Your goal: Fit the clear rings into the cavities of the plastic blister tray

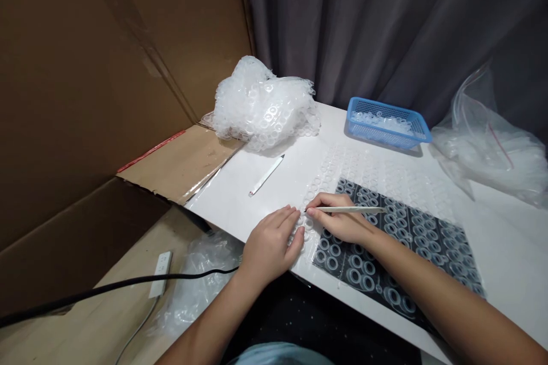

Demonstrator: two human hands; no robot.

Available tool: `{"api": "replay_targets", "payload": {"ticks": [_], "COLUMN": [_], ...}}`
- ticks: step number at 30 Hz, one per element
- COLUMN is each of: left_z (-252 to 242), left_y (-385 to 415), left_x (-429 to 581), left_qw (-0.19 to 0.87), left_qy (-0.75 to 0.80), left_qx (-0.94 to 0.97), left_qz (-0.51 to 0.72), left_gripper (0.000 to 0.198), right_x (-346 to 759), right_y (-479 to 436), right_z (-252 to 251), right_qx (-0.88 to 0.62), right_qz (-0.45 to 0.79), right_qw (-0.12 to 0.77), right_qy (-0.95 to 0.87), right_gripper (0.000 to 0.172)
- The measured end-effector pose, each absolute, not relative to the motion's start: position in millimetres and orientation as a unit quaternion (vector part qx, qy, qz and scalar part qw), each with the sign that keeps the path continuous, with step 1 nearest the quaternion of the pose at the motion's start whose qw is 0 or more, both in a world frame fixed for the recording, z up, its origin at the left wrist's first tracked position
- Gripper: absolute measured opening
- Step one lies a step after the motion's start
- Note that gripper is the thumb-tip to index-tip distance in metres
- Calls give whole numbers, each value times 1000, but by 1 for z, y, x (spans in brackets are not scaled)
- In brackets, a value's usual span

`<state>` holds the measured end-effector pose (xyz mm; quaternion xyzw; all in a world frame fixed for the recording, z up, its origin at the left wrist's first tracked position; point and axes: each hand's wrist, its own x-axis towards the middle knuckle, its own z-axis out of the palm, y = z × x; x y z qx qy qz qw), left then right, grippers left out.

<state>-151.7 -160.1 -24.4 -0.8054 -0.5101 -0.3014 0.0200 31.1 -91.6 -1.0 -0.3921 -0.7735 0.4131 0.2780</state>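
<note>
My left hand (272,242) lies with its fingers stretched out over the near left edge of a clear plastic sheet (406,182) moulded with rows of small rings. Beside it, my right hand (340,219) is closed in a pinch on slim white tweezers (351,210). Their dark tip points left, at the rings by my left fingertips; whether it touches one I cannot tell. A black mat (447,239) shows through the sheet beneath my right forearm. Farther off on the white table, a second pair of white tweezers (268,175) lies loose.
A heap of clear ringed sheets (265,105) stands at the back left. Behind the sheet is a blue basket (387,140) of small clear pieces, with a plastic bag (496,142) to its right. Cardboard (184,157) borders the table's left; a power strip (161,271) lies below.
</note>
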Motion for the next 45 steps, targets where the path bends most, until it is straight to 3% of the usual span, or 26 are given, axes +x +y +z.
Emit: {"api": "replay_targets", "payload": {"ticks": [16,26,31,34,39,45], "left_z": [-26,-24,-24,-23,-27,-33], "left_y": [-161,-160,-159,-163,-176,-180], "left_x": [-151,-148,-149,-152,-159,-160], "left_qw": [19,15,9,21,29,26], "left_qy": [-519,-522,-512,-509,-468,-462], "left_qx": [-801,-797,-802,-791,-789,-790], "left_qz": [-299,-303,-309,-339,-396,-402], "left_gripper": [29,25,21,25,20,18], "right_x": [30,25,31,34,30,25], "right_y": [-94,-99,-97,-98,-108,-113], "right_z": [-2,-13,-11,-6,2,4], "right_qx": [-386,-273,-431,-460,-395,-381], "right_qz": [393,233,191,226,385,410], "right_qw": [279,318,405,417,324,270], "right_qy": [-786,-878,-783,-751,-769,-784], "right_gripper": [10,18,15,13,10,11]}}
